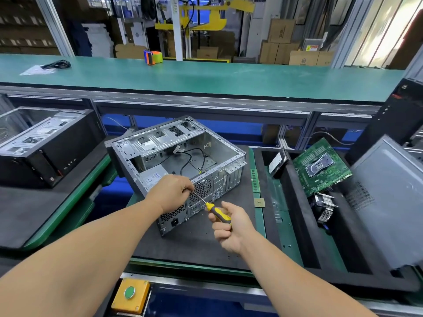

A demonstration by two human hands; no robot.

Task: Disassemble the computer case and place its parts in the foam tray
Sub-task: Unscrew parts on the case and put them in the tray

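Note:
An open grey computer case lies on its side on a dark mat, rear panel toward me, with loose black cables inside. My right hand grips the yellow-and-black handle of a screwdriver. The metal shaft points up-left to the rear panel beside the fan grille. My left hand rests at the case's rear top edge, fingers pinching the shaft near its tip. To the right, the black foam tray holds a green motherboard, a hard drive, a heatsink and a grey side panel.
A second closed black case lies on the mat at left. A green memory stick and a small chip lie between case and tray. A yellow box with a green button sits at the near edge. A green shelf runs above.

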